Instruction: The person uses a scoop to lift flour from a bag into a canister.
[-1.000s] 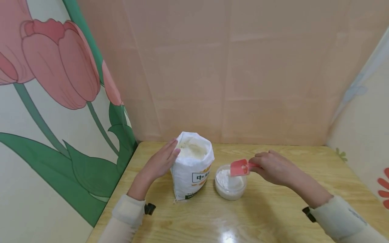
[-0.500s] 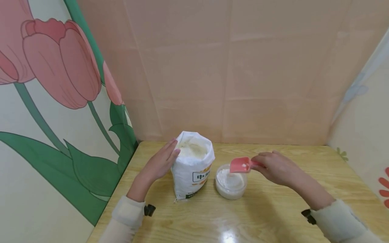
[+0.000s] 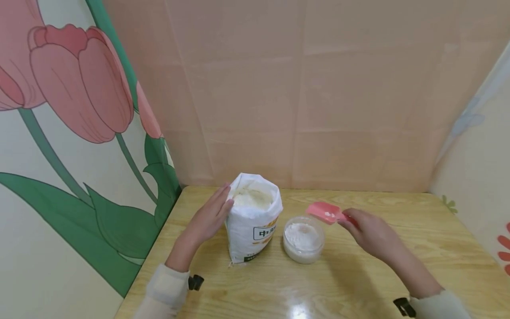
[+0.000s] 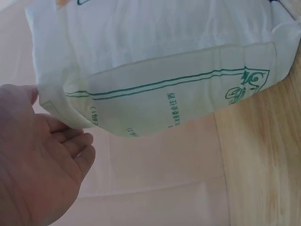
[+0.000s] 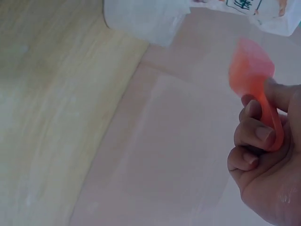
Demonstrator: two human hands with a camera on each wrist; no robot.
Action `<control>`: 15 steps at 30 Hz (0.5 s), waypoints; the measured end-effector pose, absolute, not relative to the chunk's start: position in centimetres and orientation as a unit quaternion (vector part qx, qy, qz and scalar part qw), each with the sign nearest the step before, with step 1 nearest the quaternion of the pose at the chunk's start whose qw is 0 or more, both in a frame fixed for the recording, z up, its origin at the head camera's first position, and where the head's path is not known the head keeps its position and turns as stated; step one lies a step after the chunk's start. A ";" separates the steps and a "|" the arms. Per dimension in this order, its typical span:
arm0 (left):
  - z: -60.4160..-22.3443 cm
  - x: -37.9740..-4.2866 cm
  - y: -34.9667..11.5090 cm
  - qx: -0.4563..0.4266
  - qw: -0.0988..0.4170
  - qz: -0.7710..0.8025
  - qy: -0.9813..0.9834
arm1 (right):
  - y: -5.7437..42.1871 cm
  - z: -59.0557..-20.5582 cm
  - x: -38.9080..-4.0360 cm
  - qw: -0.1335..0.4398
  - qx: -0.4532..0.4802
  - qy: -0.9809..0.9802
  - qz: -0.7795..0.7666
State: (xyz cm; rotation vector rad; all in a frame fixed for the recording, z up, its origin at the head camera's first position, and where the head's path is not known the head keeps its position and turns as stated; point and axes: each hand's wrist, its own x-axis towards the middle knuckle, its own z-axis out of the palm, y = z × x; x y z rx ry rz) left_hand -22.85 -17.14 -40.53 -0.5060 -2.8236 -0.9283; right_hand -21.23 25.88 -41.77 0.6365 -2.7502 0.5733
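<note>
In the head view, a white woven bag (image 3: 249, 235) of pale powder stands upright with its top open. My left hand (image 3: 209, 217) rests against the bag's left side near the rim, fingers fairly straight. The left wrist view shows that hand (image 4: 42, 165) touching the bag's edge (image 4: 155, 94), its lower fingers relaxed. My right hand (image 3: 372, 232) grips the handle of a pink scoop (image 3: 324, 212), held just above the right rim of a clear round tub (image 3: 303, 254) filled with white powder. A little powder clings to the scoop. In the right wrist view, curled fingers (image 5: 254, 134) wrap the scoop's handle (image 5: 270, 117).
The wooden table (image 3: 247, 292) extends around the bag and tub. A peach-coloured cloth backdrop (image 3: 299, 97) hangs behind it. On the left is a wall panel with painted tulips (image 3: 81, 84), and a pale panel (image 3: 478, 173) borders the right.
The scoop, earlier over the tub, has moved slightly right and up, and its blade has turned. More of the tub's white powder shows. My left hand and the bag have hardly moved.
</note>
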 end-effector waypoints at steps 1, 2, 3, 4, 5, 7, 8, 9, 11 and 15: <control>-40.6 -22.8 -17.2 -0.166 0.064 -0.308 -0.935 | 26.0 -42.2 -21.1 0.136 0.208 -0.947 0.202; -40.7 -22.8 -17.2 -0.166 0.068 -0.309 -0.934 | 26.1 -42.6 -20.9 0.140 0.196 -0.949 0.205; -40.8 -22.8 -17.3 -0.165 0.070 -0.311 -0.933 | 26.3 -43.0 -20.7 0.145 0.183 -0.950 0.209; -40.9 -22.7 -17.3 -0.164 0.073 -0.314 -0.932 | 26.4 -43.4 -20.6 0.147 0.171 -0.951 0.213; -41.0 -22.6 -17.5 -0.163 0.076 -0.316 -0.931 | 26.6 -43.8 -20.4 0.145 0.159 -0.952 0.218; -41.3 -22.4 -17.8 -0.156 0.083 -0.322 -0.930 | 27.0 -44.5 -20.3 0.136 0.134 -0.955 0.226; -41.4 -22.3 -17.9 -0.153 0.087 -0.326 -0.929 | 27.2 -44.8 -20.3 0.131 0.123 -0.957 0.226; -41.6 -22.2 -18.1 -0.148 0.090 -0.329 -0.928 | 27.4 -45.1 -20.2 0.124 0.113 -0.959 0.226; -42.0 -22.1 -18.6 -0.141 0.096 -0.334 -0.927 | 27.8 -45.7 -20.3 0.113 0.097 -0.964 0.222; -43.3 -22.0 -19.5 -0.131 0.095 -0.341 -0.926 | 28.6 -46.7 -20.4 0.088 0.070 -0.974 0.198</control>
